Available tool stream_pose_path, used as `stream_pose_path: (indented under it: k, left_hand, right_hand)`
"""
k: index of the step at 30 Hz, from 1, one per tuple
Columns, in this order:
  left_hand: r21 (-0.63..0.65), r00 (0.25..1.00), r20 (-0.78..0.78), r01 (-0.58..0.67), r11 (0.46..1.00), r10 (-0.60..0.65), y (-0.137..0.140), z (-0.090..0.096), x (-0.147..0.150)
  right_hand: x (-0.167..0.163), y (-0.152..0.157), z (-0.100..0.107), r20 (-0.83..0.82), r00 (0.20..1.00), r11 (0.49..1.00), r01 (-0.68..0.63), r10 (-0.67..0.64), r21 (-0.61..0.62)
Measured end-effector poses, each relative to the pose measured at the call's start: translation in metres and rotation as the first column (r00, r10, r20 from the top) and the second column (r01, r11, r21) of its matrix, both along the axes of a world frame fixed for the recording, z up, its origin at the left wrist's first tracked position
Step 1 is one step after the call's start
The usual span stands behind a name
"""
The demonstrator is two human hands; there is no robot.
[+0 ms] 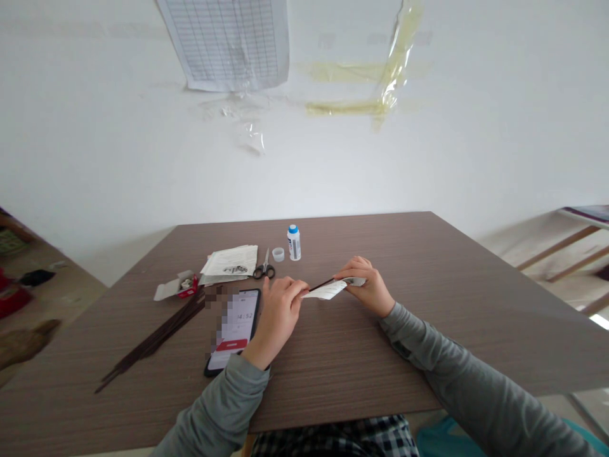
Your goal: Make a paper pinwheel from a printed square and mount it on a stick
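Observation:
A small printed sheet of paper [327, 291] is held above the table between my two hands. A thin dark stick [322, 285] runs along its upper edge. My left hand [280, 310] pinches the left end, thumb and fingers together. At the other end, my right hand [371, 291] is closed on the paper, whose right part shows between the fingers. Close to my left wrist lies a phone [243, 327] with a timer on its screen. Just beyond my left hand rest scissors [264, 269] with black handles.
A white bottle with a blue cap [294, 244] stands at the back beside a small translucent cup [278, 254]. A stack of printed papers [231, 260], an open red box [188, 285] and a bundle of dark sticks [157, 334] lie to the left on the brown table [428, 285].

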State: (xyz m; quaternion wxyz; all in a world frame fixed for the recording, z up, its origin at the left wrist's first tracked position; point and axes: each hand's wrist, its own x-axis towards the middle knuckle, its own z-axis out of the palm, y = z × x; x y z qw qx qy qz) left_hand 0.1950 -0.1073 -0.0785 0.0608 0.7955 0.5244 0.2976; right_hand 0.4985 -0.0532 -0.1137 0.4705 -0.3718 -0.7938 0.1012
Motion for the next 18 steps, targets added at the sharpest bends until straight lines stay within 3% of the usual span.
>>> stream_pose_path:
  k: [18]
  left_hand:
    - [-0.011,1.0,-0.009,0.002,1.0,-0.002,-0.0016,0.0041,-0.0002]
  right_hand:
    - [-0.0007,-0.0031,0.0054,-0.024,0.999,0.999,-0.027,0.026,-0.039]
